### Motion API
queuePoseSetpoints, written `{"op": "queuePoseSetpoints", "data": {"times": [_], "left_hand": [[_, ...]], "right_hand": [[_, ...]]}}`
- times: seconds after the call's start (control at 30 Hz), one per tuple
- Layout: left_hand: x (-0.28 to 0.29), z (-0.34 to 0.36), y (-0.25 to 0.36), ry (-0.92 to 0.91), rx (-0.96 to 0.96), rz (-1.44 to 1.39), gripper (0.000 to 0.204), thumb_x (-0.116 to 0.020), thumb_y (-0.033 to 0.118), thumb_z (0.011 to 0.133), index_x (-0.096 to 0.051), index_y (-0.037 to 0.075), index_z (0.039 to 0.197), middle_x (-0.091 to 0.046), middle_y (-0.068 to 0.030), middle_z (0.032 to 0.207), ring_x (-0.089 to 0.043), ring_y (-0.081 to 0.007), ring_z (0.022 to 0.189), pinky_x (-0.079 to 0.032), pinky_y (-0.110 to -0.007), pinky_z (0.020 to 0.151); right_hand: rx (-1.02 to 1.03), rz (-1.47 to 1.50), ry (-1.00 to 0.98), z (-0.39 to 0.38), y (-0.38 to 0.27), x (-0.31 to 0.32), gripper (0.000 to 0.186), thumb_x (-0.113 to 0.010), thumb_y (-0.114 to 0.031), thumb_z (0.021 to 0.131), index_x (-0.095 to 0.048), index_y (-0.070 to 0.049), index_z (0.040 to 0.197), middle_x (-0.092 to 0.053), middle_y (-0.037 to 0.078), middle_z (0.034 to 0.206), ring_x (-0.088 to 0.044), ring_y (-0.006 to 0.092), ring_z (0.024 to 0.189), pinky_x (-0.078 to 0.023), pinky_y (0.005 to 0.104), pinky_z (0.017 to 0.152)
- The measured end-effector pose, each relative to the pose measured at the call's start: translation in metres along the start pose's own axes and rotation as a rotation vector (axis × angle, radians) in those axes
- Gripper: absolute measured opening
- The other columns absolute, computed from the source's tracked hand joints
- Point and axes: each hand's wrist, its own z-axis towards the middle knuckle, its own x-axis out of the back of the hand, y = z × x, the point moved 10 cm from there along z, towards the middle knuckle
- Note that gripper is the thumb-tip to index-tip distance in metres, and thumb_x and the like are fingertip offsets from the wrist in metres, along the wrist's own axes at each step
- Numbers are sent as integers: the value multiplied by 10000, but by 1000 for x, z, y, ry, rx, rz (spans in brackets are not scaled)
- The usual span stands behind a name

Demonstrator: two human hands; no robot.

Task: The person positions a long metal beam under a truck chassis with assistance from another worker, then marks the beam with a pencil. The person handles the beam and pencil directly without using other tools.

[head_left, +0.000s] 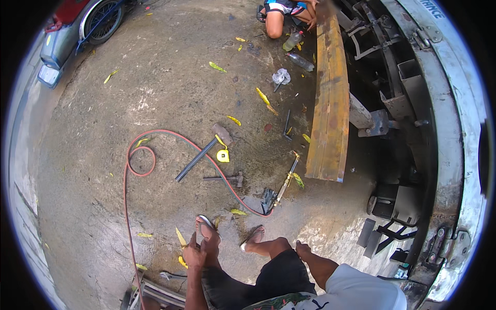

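Note:
My left hand [195, 256] hangs beside my left knee with a finger and the thumb stretched apart, holding nothing that I can see. Beside my right knee is my right hand [303, 249]; its fingers are mostly hidden. On the ground ahead lies a brass and silver cutting torch [287, 182], joined to a red hose [125, 206] that loops to the left. A sledgehammer [197, 158] with a dark handle lies inside the loop, a yellow tape measure [222, 156] by its head. Nearer to me is a smaller hammer [223, 179]. An adjustable wrench [172, 276] lies near my left hand.
A rusty steel beam [329, 103] runs along a truck's side [449, 103] on the right. Another person [279, 15] crouches at its far end, near plastic bottles [299, 62] and a crumpled bag [281, 76]. A bent metal bar [287, 125] lies by the beam. A wheeled vehicle [101, 20] stands far left.

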Motion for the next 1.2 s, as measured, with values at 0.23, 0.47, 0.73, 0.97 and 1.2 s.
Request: {"op": "queuePoseSetpoints", "data": {"times": [0.23, 0.47, 0.73, 0.97, 1.2], "left_hand": [[59, -194, -164, -429, 553, 336, 546, -649, 473, 895, -696, 25, 1204, -711, -267, 1055, -672, -440, 1054, -535, -520, 888], [27, -285, -233, -666, 642, 308, 488, -579, 471, 915, -751, 37, 1058, -733, -221, 1016, -719, -384, 920, -576, -485, 782], [162, -102, -146, -348, 763, -75, 699, -542, 597, 922, -710, -48, 1131, -721, -275, 978, -733, -354, 759, -591, -446, 659], [311, 180, 11, 66, 488, -255, 762, -517, 587, 968, -658, -157, 1055, -687, -230, 760, -681, -256, 538, -506, -369, 380], [295, 282, 22, -389, 442, 379, 503, -672, 465, 872, -737, -28, 950, -717, -177, 744, -723, -310, 726, -564, -429, 617]], "right_hand": [[-32, 193, -180, -81, -28, 3, 629, -452, -590, 1009, -692, -10, 964, -727, 146, 872, -696, 298, 729, -554, 479, 666], [46, 381, -524, -137, -94, -38, 609, -433, -557, 1033, -646, 3, 1139, -725, 178, 1019, -691, 287, 799, -537, 468, 676], [175, 688, -831, -185, -233, -36, 542, -507, -512, 1023, -690, -3, 1042, -684, 119, 878, -634, 242, 738, -515, 423, 655], [226, 833, -769, -166, -395, 6, 511, -503, -483, 1039, -693, -11, 1086, -706, 144, 984, -645, 223, 790, -520, 435, 723], [270, 952, -647, -207, -612, 205, 468, -514, -442, 1045, -614, -35, 1253, -706, 148, 1133, -676, 250, 841, -557, 425, 793]]}}
